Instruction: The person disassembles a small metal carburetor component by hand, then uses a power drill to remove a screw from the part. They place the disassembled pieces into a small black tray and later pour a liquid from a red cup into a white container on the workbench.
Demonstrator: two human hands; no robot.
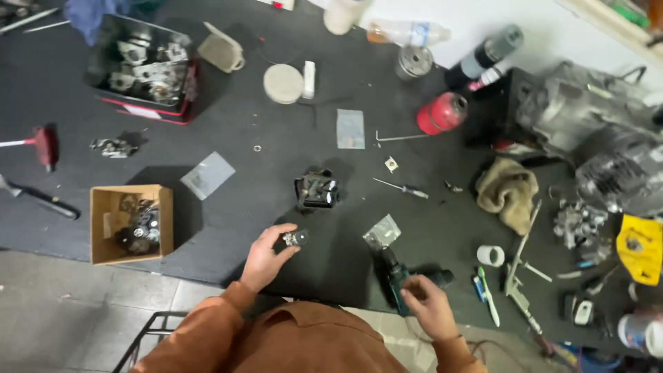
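Fingers of the left hand [266, 257] pinch a small metal part [295, 239], thumb below and fingertips above, lifting it just clear of the dark bench [276, 145]. Held up this way, it faces the person and catches the light, which seems to be the reason for the grip: a look at the piece, not a carry. The wrist is bent back, the palm turned toward the body, and the orange sleeve [207, 331] runs in from the lower left.

The right hand [428, 304] lies low at the near edge of the bench, fingers curled and touching the rear of a dark green power tool [400, 276] that rests on its side. Whether they are clenched on it or only laid against it, I cannot tell. The tool lies within easy reach, its nose pointing away from the person.

Just beyond the metal part sits a black engine piece [316, 190], alone on a bare patch of bench, probably kept central as the item being worked on. A small clear bag [382, 231] lies between it and the power tool. A cardboard box [131, 222] of parts sits to the left near the bench edge, a tan rag [507, 190] to the right, and a screwdriver [402, 187] lies near the middle, well apart from both hands.
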